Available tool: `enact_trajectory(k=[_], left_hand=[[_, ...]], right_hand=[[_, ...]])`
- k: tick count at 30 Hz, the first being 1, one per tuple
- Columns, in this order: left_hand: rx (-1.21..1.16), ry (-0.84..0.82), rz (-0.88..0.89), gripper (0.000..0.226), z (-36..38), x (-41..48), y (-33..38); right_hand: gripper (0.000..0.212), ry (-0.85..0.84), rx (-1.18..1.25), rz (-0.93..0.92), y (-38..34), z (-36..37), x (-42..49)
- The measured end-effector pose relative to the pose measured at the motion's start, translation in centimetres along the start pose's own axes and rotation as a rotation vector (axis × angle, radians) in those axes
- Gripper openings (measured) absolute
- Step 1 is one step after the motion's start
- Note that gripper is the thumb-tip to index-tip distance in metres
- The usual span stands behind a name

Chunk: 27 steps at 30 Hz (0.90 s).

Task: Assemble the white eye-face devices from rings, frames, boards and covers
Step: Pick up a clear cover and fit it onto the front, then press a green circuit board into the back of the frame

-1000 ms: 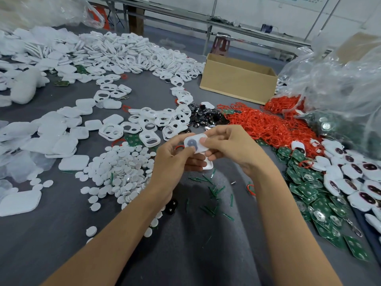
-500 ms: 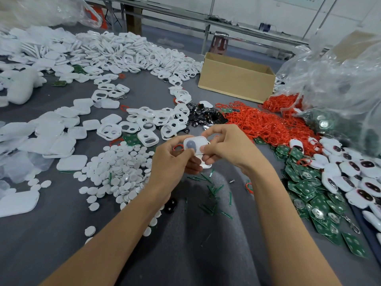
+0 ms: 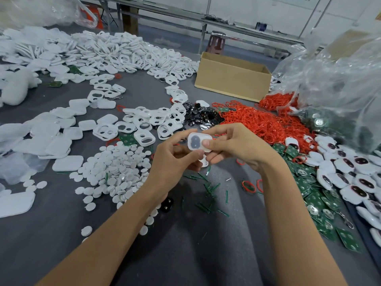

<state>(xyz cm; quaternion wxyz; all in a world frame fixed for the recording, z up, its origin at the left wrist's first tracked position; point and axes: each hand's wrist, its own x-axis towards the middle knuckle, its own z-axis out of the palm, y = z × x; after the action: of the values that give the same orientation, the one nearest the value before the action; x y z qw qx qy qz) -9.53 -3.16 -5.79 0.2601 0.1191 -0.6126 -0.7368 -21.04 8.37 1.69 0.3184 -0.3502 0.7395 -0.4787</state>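
Grey worktable (image 3: 51,234) heaped with parts

Both hands pinch a white eye-face device (image 3: 199,142) above it: left hand (image 3: 173,162) at the lower edge, right hand's (image 3: 237,147) thumb on its face. White frames (image 3: 144,139) lie beyond, red rings (image 3: 257,122) and green boards (image 3: 315,201) rightward.

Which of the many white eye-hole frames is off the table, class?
The frame pinched between the left hand and right hand, front and centre. The piled frames beyond lie loose on the grey table.
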Motion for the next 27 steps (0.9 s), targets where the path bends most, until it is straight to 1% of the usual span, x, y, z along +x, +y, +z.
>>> enact_trajectory(k=[3, 5, 7, 10, 11, 12, 14, 15, 16, 18, 19, 22, 24, 27], left_hand=[[-0.028, 0.018, 0.005, 0.034, 0.0, 0.0, 0.0], [-0.068, 0.028, -0.001, 0.029, 0.0, 0.0, 0.1], [-0.106, 0.029, -0.012, 0.029, 0.2, -0.1, 0.2], [-0.127, 0.012, -0.022, 0.039, 0.5, -0.2, 0.5], [-0.124, -0.006, -0.022, 0.041, 0.6, -0.3, 0.6], [-0.121, -0.031, -0.025, 0.042, 0.7, -0.3, 0.6], [-0.123, -0.091, -0.036, 0.04, 1.0, -0.5, 0.5], [-0.118, -0.121, -0.039, 0.039, 1.2, -0.7, 0.4], [-0.106, -0.149, -0.042, 0.039, 1.4, -0.8, 0.4], [-0.076, -0.186, -0.045, 0.043, 1.9, -1.0, 0.2], [-0.062, -0.194, -0.046, 0.044, 2.0, -1.1, 0.1], [-0.053, -0.193, -0.048, 0.043, 1.9, -1.1, 0.1], [-0.062, -0.178, -0.047, 0.04, 1.8, -1.0, 0.1], [-0.061, -0.162, -0.051, 0.036, 1.7, -0.9, 0.1]], right_hand=[[0.033, 0.041, -0.003, 0.014, 0.0, -0.5, -0.2], [0.036, 0.121, -0.05, 0.033, -0.1, -1.4, -0.6], [0.03, 0.262, -0.199, 0.034, 0.0, -3.0, -1.1], [0.015, 0.496, -0.509, 0.075, 0.7, -6.4, -2.0], [0.011, 0.523, -0.641, 0.146, 1.2, -7.5, -2.4], [0.01, 0.503, -0.782, 0.266, 1.8, -8.5, -3.0], [0.02, 0.37, -0.987, 0.544, 3.3, -9.9, -4.3], [0.028, 0.311, -1.027, 0.644, 4.1, -10.2, -4.9], [0.036, 0.285, -1.03, 0.7, 4.8, -10.3, -5.3], [0.042, 0.34, -0.992, 0.71, 5.7, -10.3, -5.6], [0.039, 0.388, -0.971, 0.689, 6.1, -10.3, -5.5], [0.013, 0.521, -0.912, 0.61, 6.7, -10.4, -4.9], [0.011, 0.543, -0.903, 0.6, 7.0, -10.4, -4.6], [0.015, 0.543, -0.913, 0.565, 7.1, -10.3, -4.2]])
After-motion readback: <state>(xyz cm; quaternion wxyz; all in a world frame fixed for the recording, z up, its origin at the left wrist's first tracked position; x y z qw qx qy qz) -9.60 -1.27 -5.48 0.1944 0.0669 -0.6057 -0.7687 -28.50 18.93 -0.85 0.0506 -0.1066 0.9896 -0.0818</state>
